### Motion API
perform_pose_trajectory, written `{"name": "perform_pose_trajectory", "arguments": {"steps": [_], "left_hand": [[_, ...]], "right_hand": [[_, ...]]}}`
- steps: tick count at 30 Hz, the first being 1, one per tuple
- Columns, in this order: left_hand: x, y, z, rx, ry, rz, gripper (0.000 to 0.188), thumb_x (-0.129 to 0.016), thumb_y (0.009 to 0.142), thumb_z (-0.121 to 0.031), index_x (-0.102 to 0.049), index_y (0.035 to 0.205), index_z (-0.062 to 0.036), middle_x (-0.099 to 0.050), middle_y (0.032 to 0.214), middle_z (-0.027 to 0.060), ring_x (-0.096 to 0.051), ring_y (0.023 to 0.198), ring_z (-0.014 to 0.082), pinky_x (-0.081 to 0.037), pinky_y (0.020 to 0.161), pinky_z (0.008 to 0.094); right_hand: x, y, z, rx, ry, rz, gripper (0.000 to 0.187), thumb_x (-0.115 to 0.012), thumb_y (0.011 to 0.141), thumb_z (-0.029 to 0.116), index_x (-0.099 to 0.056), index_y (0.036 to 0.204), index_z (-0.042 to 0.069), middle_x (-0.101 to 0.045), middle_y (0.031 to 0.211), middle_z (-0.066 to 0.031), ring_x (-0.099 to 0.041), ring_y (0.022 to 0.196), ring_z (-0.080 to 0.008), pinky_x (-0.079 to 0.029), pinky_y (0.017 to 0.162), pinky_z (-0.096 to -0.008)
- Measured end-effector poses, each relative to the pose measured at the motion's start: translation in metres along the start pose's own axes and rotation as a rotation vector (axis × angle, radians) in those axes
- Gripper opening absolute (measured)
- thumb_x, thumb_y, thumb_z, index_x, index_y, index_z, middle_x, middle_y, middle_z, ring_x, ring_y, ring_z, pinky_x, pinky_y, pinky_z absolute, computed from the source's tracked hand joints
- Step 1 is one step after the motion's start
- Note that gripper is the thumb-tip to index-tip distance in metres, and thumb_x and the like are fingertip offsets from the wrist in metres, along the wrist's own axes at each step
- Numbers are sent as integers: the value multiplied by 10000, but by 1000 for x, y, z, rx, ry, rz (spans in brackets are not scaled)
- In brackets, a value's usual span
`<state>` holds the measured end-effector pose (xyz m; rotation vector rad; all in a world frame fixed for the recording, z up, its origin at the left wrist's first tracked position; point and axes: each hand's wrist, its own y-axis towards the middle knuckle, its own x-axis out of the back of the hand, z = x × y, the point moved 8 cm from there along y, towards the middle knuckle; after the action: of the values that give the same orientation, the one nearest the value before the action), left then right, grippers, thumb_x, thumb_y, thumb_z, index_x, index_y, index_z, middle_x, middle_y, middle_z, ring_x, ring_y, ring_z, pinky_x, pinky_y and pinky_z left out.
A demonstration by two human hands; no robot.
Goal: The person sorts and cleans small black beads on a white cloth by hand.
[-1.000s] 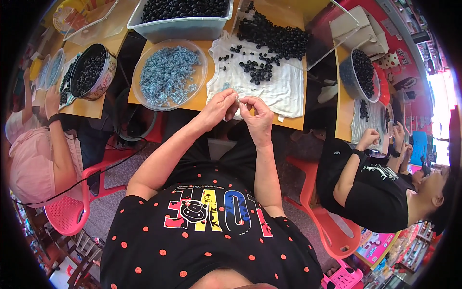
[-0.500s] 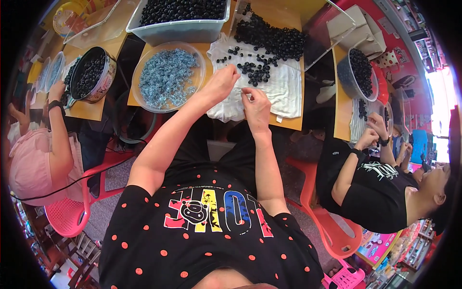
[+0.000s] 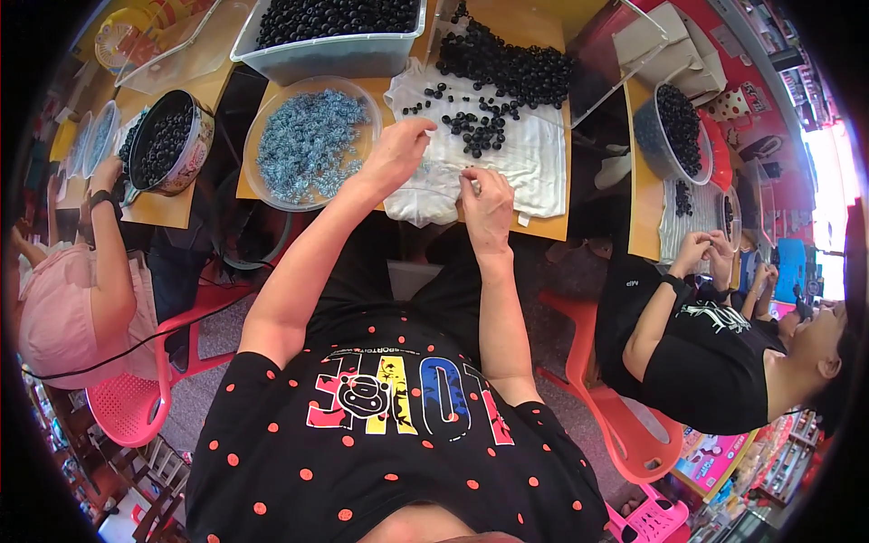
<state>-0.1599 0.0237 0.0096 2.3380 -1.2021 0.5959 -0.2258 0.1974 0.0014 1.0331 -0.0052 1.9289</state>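
My left hand (image 3: 396,156) hovers over the left part of a white cloth (image 3: 534,172), thumb and fingers drawn together in a pinch. What it holds, if anything, is too small to make out. My right hand (image 3: 489,206) is over the cloth's near edge, its thumb and index finger pinched as well; a tiny dark spot shows at the tips, too small to name. Loose round black bead-like pieces (image 3: 484,131) lie just beyond my hands, spreading from a larger heap (image 3: 507,68) at the back of the cloth.
A round clear tub (image 3: 256,176) of small bluish see-through pieces stands left of the cloth, below a large bin (image 3: 326,61) of black pieces. Co-workers sit on either side; the right one's hands (image 3: 704,249) are over another table. A patterned round tin (image 3: 193,163) stands left.
My left hand has shifted slightly left, widening the gap between my hands. My right hand has moved only a little. The right co-worker's hands have changed position.
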Motion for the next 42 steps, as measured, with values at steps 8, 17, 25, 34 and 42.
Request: {"name": "perform_pose_trajectory", "arguments": {"steps": [8,17,25,34,42], "left_hand": [[43,-64,16,273,-328,-47,246,-640,911,-129,-690,1103,15,-672,748,42,-575,658,86,-476,629,266],[33,-93,32,354,-424,8,245,-643,914,-128,-691,1114,6,-663,801,16,-548,688,65,-455,632,251],[16,-83,24,379,-548,46,253,-642,945,-104,-666,1160,28,-682,925,9,-596,788,53,-484,715,207],[19,-73,-11,133,-561,-10,206,-701,898,-67,-726,1092,-5,-679,1001,45,-614,890,90,-483,769,225],[16,-83,-9,131,-544,-43,178,-693,901,-53,-732,1066,2,-674,980,40,-610,872,87,-487,749,226]], "right_hand": [[-19,12,32,209,-62,81,222,-766,777,159,-739,994,117,-637,996,-45,-579,977,-252,-417,876,-398],[-39,14,43,291,-124,134,200,-773,750,150,-733,944,125,-625,983,-25,-566,963,-240,-410,864,-391],[-32,4,6,-324,507,181,167,-729,859,76,-715,1024,55,-709,883,-24,-628,775,-111,-481,725,-268],[-35,-10,23,-441,1163,211,154,-708,887,9,-708,1036,-28,-708,937,-45,-634,841,-75,-503,780,-207],[-34,-17,27,-431,1079,215,111,-708,891,13,-699,996,-23,-704,938,-49,-639,848,-81,-500,788,-211]]}}
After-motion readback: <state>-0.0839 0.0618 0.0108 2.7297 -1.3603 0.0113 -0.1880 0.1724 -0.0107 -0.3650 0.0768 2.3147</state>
